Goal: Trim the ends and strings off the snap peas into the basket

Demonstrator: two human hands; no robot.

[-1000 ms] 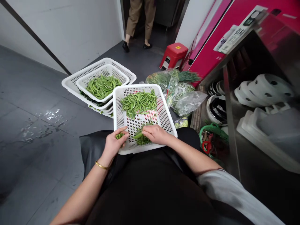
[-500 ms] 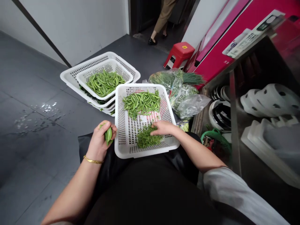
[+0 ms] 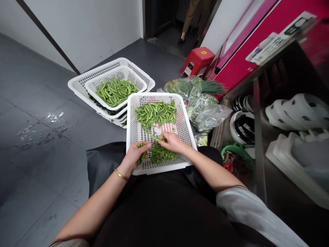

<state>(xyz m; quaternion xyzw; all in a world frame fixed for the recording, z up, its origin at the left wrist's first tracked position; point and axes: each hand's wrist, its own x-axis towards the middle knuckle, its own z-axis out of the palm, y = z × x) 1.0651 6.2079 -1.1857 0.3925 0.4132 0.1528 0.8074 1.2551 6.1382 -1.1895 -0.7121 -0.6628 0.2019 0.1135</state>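
Observation:
On my lap rests a white perforated basket (image 3: 189, 132). A pile of green pea pods (image 3: 156, 112) fills its far part, and a heap of thin green trimmings (image 3: 162, 154) lies in the near part. My left hand (image 3: 136, 154), wearing a gold bracelet, is closed around a few pea pods (image 3: 141, 154) at the basket's left wall. Over the trimmings, my right hand (image 3: 172, 141) pinches one pea pod (image 3: 155, 138), whose tip points left towards my left hand.
Stacked white baskets (image 3: 77, 85) with more pea pods stand ahead on the left. Bagged greens (image 3: 203, 99) lie ahead on the right, near a red stool (image 3: 199, 60). A metal shelf with white dishes (image 3: 298, 111) is at right. A person's legs (image 3: 190, 19) show in the doorway.
My left hand has moved right, to the basket, still holding its pods. My right hand has risen slightly from the trimmings and now holds a pod. The person in the doorway has stepped farther away.

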